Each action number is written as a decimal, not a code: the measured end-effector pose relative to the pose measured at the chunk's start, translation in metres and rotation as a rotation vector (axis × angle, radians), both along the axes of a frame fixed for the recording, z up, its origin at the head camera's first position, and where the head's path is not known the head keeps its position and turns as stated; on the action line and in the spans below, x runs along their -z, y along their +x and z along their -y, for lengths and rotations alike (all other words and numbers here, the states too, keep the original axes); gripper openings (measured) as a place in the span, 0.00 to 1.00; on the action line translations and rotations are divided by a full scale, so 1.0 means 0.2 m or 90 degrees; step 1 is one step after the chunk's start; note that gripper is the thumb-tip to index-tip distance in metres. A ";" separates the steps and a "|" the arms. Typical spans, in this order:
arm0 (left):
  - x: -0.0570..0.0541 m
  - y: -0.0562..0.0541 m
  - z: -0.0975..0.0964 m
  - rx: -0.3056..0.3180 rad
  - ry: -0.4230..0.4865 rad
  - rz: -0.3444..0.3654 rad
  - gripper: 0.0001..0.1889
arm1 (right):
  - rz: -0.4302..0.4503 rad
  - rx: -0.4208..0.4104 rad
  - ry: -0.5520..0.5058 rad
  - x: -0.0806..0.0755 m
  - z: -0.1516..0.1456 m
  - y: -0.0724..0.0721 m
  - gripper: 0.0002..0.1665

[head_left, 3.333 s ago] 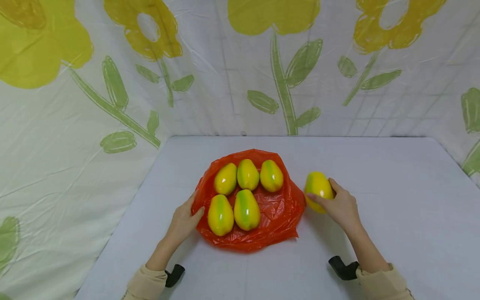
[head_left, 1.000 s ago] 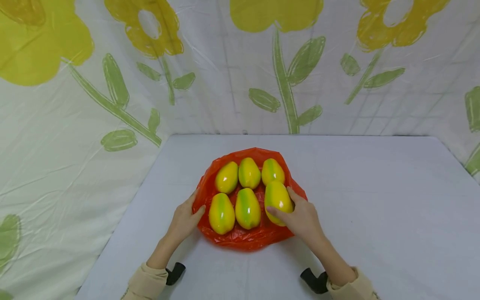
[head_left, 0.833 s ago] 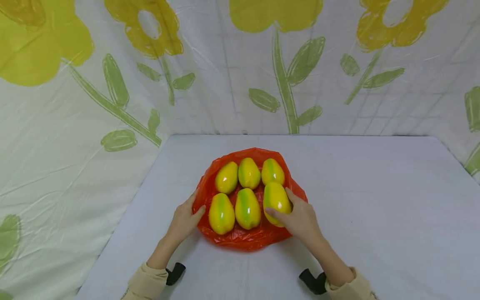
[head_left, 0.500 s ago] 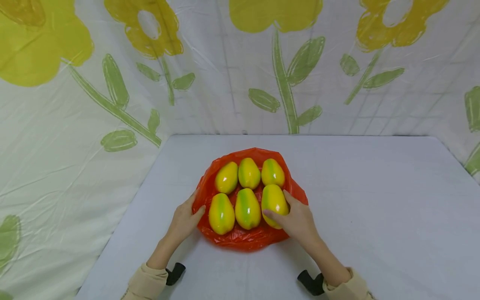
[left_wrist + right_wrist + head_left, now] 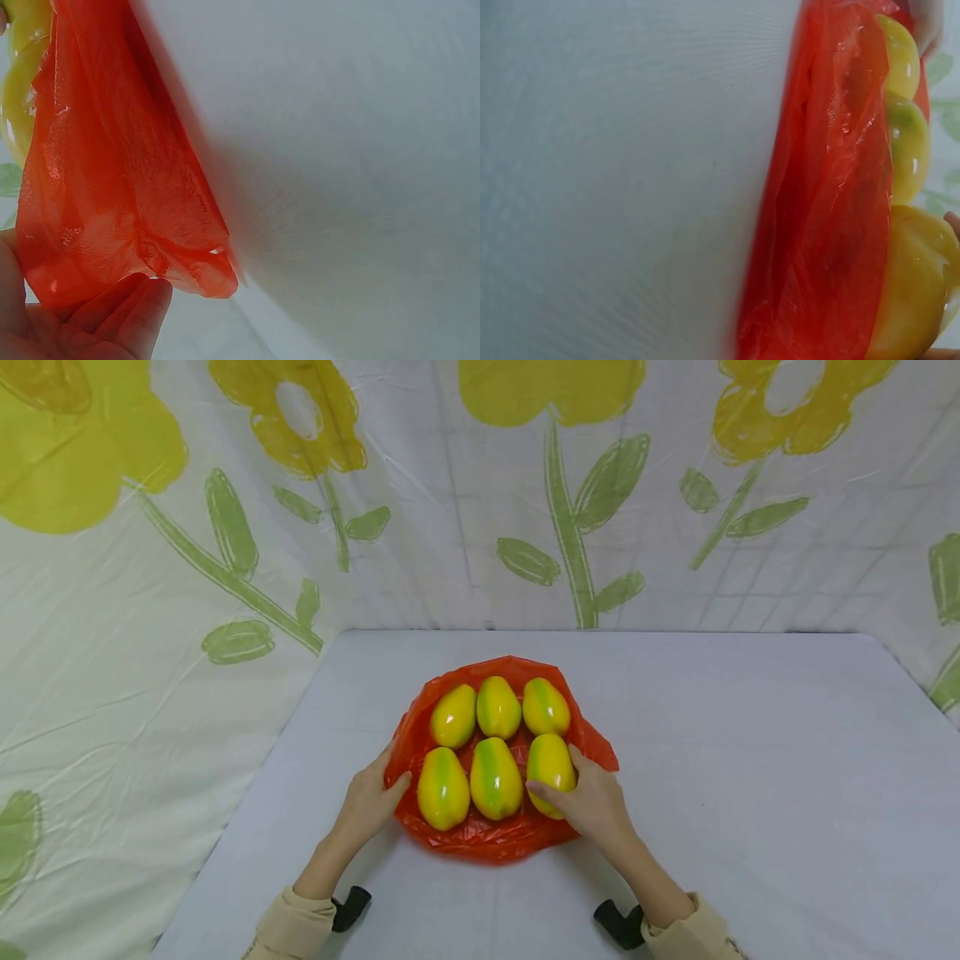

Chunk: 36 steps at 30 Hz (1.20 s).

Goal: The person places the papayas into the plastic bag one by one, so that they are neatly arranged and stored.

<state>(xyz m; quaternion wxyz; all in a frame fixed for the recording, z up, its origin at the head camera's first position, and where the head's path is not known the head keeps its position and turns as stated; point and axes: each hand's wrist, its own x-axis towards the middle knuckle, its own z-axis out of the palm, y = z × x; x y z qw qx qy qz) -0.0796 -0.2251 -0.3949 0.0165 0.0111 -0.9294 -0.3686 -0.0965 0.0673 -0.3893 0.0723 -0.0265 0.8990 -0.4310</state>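
Note:
A red plastic bag [image 5: 489, 842] lies spread on the table with several glossy yellow papayas in it, each with a green stripe where its top shows. At the bag's left edge, my left hand [image 5: 370, 795] holds the rim, thumb inside and fingers outside. The left wrist view shows its fingers [image 5: 124, 319] against the red film. My right hand [image 5: 596, 797] grips the front right papaya [image 5: 550, 768] between thumb and fingers. That papaya sits in the bag beside the front middle papaya [image 5: 495, 779]. In the right wrist view, the gripped papaya [image 5: 913, 285] rises behind the bag's side.
The table [image 5: 750, 760] has a white cover. Behind it hangs a white cloth [image 5: 420, 527] printed with yellow flowers and green leaves. A black device [image 5: 621, 925] sits at the right wrist, and another black device [image 5: 350, 908] at the left.
The right hand has brought the papaya from the table right of the bag leftward into the bag's front right spot, lowering it there. The left hand has stayed on the bag's rim.

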 end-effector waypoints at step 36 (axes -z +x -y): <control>-0.01 0.00 -0.01 0.003 0.001 0.000 0.32 | 0.013 -0.005 -0.003 0.05 0.02 -0.02 0.46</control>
